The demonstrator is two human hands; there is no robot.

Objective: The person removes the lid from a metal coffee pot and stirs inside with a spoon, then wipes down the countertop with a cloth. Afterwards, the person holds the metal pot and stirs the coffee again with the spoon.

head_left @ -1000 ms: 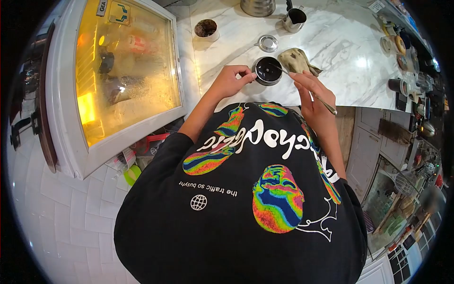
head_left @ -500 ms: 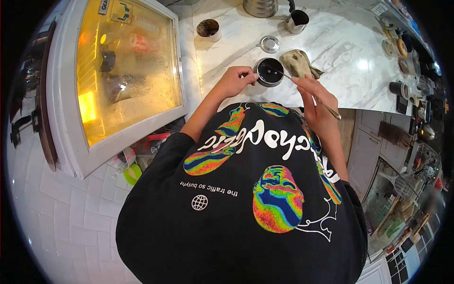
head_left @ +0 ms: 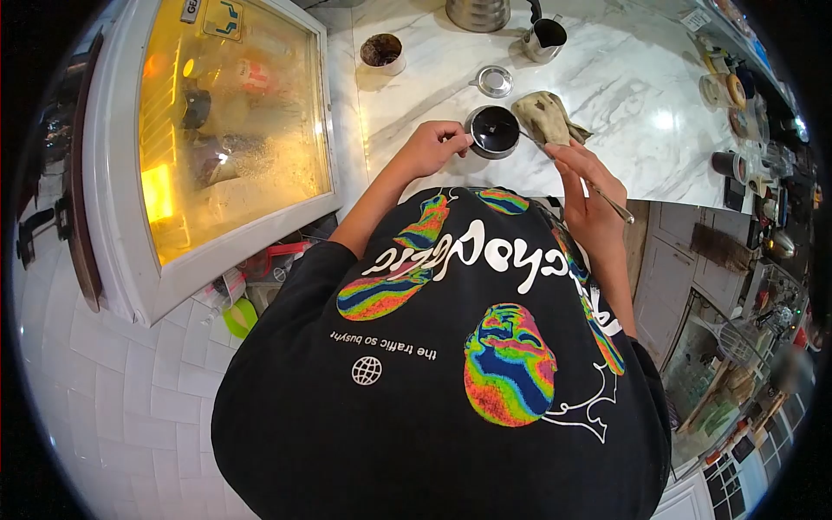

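Note:
A small round metal cup (head_left: pixel 494 154) of dark liquid, which looks like a coffee filter, stands on the marble counter. My left hand (head_left: pixel 435 147) pinches its left side with thumb and bent fingers. In my right hand (head_left: pixel 592 186) is a thin metal spoon (head_left: pixel 617 206), its handle end sticking out past the palm and its other end reaching the cup's right rim. The spoon's tip is hard to make out against the dark liquid. Just behind the cup lies a small metal lid-like piece (head_left: pixel 495 81). A stained cloth (head_left: pixel 544 115) is crumpled to the right of the cup.
Toward the back are a coffee-stained tin (head_left: pixel 382 55), a metal kettle (head_left: pixel 477 14) and a steel pitcher (head_left: pixel 545 38). A white-framed, fogged glass door (head_left: pixel 238 130) stands at the left. Jars and cups line the counter's right side, including a dark cup (head_left: pixel 729 164).
My right hand has shifted slightly to the right with the spoon, drawing its far end from mid-cup toward the right rim. My left hand stays at the cup.

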